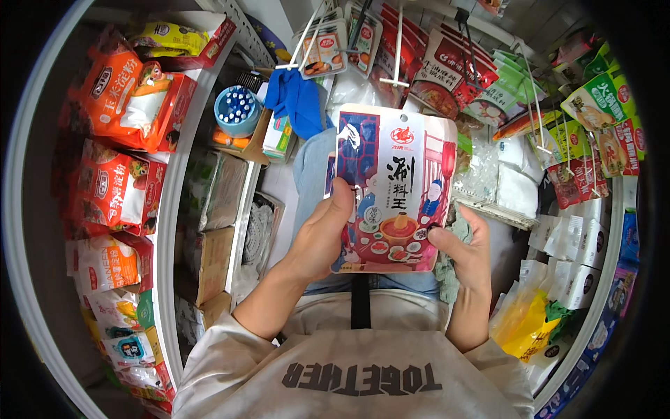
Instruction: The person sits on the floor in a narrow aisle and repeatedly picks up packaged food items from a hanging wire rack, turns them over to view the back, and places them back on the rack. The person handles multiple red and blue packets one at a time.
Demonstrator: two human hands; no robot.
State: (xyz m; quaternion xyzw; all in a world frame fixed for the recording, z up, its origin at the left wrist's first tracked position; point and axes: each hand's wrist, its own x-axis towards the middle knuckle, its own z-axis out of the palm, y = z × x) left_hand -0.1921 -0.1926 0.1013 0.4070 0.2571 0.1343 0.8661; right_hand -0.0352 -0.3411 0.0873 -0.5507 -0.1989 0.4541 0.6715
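Observation:
A flat, colourful packet of hot pot dipping sauce [400, 183], with a hang hole at its top, is held upright over my lap. My left hand [324, 230] grips its left side, thumb on the front; the edge of what looks like another packet shows behind it there. My right hand [463, 249] holds the lower right corner with the thumb on the front, and a grey-green cloth [449, 277] hangs between this hand and the packet. The fingers behind the packet are hidden.
Sauce packets [445, 73] hang from metal hooks ahead. A blue cloth [296, 99] lies beside a blue cup of pens [237, 110]. Starch bags [123, 94] in open boxes line a white-edged shelf at left. White packages [576, 241] and a yellow bag [528, 324] stand at right.

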